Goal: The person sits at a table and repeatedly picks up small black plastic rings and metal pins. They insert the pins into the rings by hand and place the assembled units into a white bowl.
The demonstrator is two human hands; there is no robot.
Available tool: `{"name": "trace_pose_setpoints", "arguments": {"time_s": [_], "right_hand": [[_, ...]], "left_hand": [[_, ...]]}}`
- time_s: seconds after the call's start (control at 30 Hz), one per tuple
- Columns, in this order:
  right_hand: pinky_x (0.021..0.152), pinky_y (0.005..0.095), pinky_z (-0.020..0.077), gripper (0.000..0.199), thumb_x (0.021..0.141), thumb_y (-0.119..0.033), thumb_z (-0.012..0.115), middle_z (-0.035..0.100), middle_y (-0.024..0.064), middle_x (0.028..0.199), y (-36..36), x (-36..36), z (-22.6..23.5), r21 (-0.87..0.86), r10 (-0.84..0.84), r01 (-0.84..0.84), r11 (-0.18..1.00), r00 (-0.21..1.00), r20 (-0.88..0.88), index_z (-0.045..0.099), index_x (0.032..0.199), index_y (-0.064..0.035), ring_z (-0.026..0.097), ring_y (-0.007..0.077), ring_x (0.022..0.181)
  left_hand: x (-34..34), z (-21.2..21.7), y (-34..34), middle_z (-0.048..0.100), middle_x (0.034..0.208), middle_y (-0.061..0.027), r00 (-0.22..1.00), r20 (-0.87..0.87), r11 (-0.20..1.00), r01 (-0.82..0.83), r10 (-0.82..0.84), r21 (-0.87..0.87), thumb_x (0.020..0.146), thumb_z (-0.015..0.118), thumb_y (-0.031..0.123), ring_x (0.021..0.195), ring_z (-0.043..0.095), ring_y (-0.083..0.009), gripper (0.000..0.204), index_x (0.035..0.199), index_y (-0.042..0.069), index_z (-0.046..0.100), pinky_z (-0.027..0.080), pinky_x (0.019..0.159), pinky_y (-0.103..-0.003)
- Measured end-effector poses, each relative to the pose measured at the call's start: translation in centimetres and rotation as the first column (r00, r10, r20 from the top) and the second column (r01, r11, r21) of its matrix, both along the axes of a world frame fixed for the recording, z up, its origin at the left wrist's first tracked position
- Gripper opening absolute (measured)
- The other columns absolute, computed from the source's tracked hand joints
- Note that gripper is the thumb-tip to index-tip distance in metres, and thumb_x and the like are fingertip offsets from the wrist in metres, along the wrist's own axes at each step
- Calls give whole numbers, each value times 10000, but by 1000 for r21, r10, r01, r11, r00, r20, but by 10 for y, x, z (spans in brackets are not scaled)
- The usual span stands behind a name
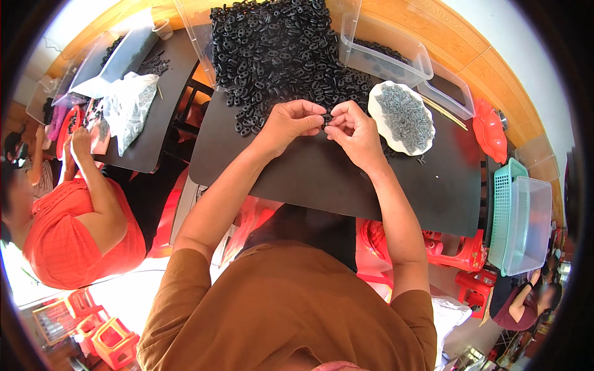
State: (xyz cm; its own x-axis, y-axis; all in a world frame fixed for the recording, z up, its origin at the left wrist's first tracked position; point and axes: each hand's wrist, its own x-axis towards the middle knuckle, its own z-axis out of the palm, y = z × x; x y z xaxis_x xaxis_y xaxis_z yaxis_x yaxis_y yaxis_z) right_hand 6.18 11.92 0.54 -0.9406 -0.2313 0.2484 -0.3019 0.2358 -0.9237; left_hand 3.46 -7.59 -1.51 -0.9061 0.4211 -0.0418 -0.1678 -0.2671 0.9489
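In the head view, we hold a small black part [326, 117] just above the centre of the frame, pinched between our left hand [289, 122] and right hand [354, 131]. Both sets of fingers are closed on it, thumb against forefinger, the two hands touching over the dark surface [322, 179]. We judge the part light and stiff, likely moulded plastic or rubber, small enough to slip from a loose pinch, so the hold belongs at its edges with the fingertips.

Just beyond the hands, at the upper centre, lies a big heap of black parts [284, 49] of the same look, loose on the surface. To the right of the hands, a white dish [378, 93] holds a mound of small grey pieces [405, 117]. Behind it, at the upper right, a clear plastic bin [387, 55] seems to hold a few dark parts. At the right edge, a clear tub [532, 222] sits nested in a green basket [504, 204]; we cannot tell what is inside.

At the left, another person in an orange shirt [68, 229] works at a separate dark surface.
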Motion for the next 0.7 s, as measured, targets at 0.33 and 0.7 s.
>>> {"name": "trace_pose_setpoints", "arguments": {"time_s": [0.33,0.7], "right_hand": [[634,270,527,266,793,24,723,686,73,791,-4,-2,-13,95,-66,75,993,993,-98,567,997,-47,670,129,688],[700,412,532,254,757,-74,726,676,79,897,-6,6,-3,477,-34,141,868,973,-226,587,968,-95,668,321,856]], "left_hand": [[-1,-7,1,701,896,-26,967,-253,968,-67,4,-243,874,684,26,804,636,-70,136,1008,3,692,525,748,-224],[12,-6,8,688,930,-82,834,-547,855,-235,-68,-463,836,665,-54,833,689,-154,126,959,-33,677,562,753,-279]]}}
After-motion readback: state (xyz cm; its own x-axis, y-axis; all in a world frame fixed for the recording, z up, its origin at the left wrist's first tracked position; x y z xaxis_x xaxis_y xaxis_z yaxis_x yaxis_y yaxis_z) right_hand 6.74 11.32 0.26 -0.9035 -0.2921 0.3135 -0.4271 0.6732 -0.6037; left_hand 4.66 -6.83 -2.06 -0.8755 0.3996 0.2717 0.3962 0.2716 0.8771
